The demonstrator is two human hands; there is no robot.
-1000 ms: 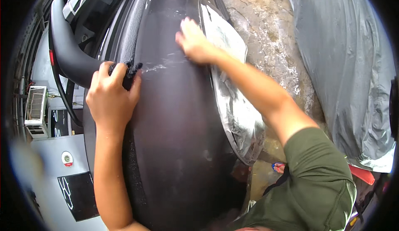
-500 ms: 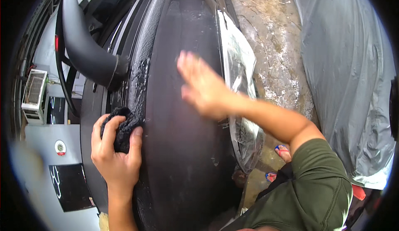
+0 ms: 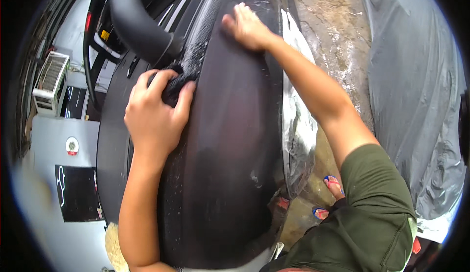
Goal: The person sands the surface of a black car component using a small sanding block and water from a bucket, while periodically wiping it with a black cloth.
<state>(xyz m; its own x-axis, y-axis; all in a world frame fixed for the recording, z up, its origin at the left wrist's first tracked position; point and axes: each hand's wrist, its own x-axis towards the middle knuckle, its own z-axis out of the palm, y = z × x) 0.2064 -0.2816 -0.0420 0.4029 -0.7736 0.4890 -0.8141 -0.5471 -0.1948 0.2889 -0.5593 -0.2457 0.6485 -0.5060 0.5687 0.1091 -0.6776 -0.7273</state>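
My left hand (image 3: pixel 156 105) grips a dark, fuzzy pad (image 3: pixel 172 79) on the wet, textured strip (image 3: pixel 200 37) along a vehicle's dark panel (image 3: pixel 225 140). My right hand (image 3: pixel 242 30), slightly blurred, is on the upper part of that panel with its fingers stretched out and nothing visible in them. A thick black tube (image 3: pixel 139 27) curves over the vehicle just above my left hand. Crumpled white and silver sheeting (image 3: pixel 298 140) runs along the panel's right edge, beside my right forearm.
A grey cover (image 3: pixel 411 91) drapes over something on the right. Stained concrete (image 3: pixel 325 12) lies between it and the vehicle, with my sandalled feet below. At the left are a wall-mounted white air unit (image 3: pixel 49 83), a black panel (image 3: pixel 78 193) and a pale shaggy item (image 3: pixel 115 247).
My right hand moved down the panel, then back up toward its far end. My left hand, with the pad, moved down and has since come partly up again. The view has shifted.
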